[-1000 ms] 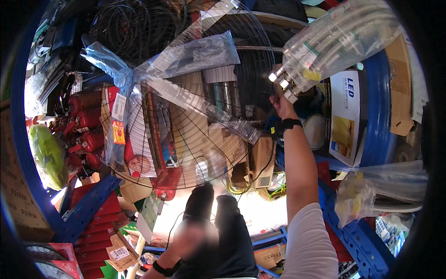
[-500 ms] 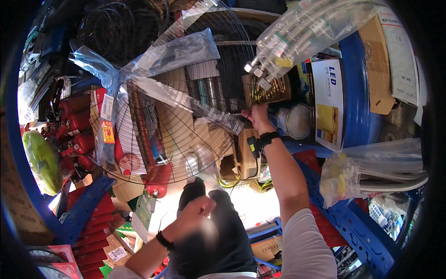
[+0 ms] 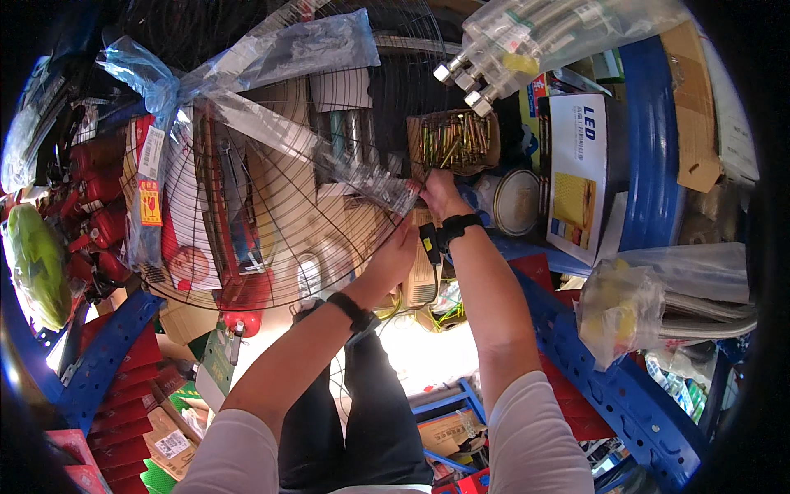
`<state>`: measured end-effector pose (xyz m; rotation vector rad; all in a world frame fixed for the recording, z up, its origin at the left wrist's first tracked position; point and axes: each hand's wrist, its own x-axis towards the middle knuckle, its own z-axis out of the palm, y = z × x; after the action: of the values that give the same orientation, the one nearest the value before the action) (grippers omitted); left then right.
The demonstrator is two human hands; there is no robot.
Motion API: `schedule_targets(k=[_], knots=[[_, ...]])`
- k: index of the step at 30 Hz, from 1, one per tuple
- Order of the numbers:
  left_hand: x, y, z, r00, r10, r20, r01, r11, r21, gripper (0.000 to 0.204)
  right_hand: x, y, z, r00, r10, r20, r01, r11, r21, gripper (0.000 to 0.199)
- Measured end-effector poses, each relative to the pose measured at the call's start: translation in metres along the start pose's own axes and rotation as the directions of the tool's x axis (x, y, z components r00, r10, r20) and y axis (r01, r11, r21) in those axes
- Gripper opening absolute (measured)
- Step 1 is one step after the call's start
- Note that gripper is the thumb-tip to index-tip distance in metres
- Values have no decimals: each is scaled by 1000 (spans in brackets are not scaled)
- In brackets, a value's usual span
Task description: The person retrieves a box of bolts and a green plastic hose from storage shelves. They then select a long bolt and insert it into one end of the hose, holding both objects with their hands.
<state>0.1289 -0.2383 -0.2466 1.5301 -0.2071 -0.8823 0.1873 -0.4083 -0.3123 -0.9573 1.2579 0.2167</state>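
A large round wire fan guard (image 3: pixel 284 284), with strips of clear plastic wrap (image 3: pixel 271 144) crossing it, fills the left and middle of the head view. My right hand (image 3: pixel 442 196) is at its right rim, with the fingers closed on the end of one plastic strip. Just below, my left hand (image 3: pixel 395 251) reaches up to the same rim; its fingertips are partly hidden, and whether they grip the wire does not show. A cardboard box of brass-coloured bolts (image 3: pixel 454 142) sits just beyond my right hand.
A round tin (image 3: pixel 518 202) and a white box with a yellow panel (image 3: pixel 574 177) stand to the right. Bagged braided hoses lie above (image 3: pixel 527 41) and lower right (image 3: pixel 666 309). Blue shelf beams (image 3: pixel 601 354) run along the right. Red fire extinguishers (image 3: pixel 103 222) crowd the left.
My left hand has risen from near my legs to the guard's rim, beside my right hand. The guard has shifted left in view, and the bolt box shows more fully.
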Motion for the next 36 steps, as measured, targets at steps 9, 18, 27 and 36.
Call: schedule_targets(k=[9, 18, 27, 36], knots=[[41, 2, 31, 976, -216, -36, 209, 968, -138, 43, 11, 4, -22, 991, 85, -105, -103, 979, -177, 16], [86, -37, 28, 930, 97, -353, -105, 995, -2, 35, -20, -12, -16, 991, -118, -67, 87, 929, -359, 17], [132, -26, 40, 833, 67, -549, -187, 968, -166, 36, -44, -54, -22, 984, -167, -68, 134, 931, -340, 13], [146, -52, 59, 800, 222, -558, -229, 972, 60, 47, 34, -116, -114, 396, -869, -296, 277, 420, -864, 29]])
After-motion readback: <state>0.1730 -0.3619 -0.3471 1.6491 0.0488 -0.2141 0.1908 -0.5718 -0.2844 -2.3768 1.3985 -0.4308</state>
